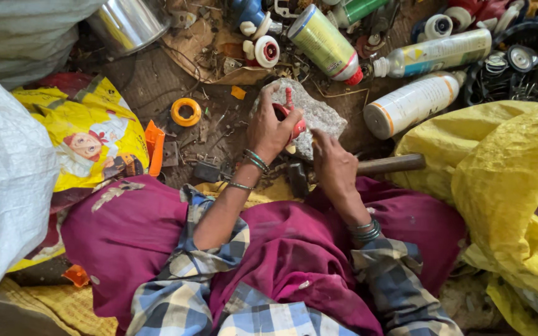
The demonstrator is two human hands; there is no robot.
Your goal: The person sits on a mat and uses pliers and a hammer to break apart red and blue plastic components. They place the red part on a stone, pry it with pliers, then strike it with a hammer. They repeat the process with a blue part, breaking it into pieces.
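Note:
My left hand [268, 129] grips a small red plastic part [295, 122] and presses it against a grey stone [319, 113] on the ground. My right hand [334, 167] is closed around the wooden handle of a hammer [393, 164], which lies low beside the stone; the hammer's dark head [297, 177] shows near my knee. Both wrists carry bangles. My lap in maroon cloth and checked sleeves fills the lower middle.
Spray cans and bottles [325, 43] [434, 53] [409, 104] lie beyond the stone. A yellow ring [185, 112], an orange piece [154, 144], a steel pot [129, 23], yellow sacks [91, 134] [509, 168], a white sack [4, 180] and scattered scraps surround me.

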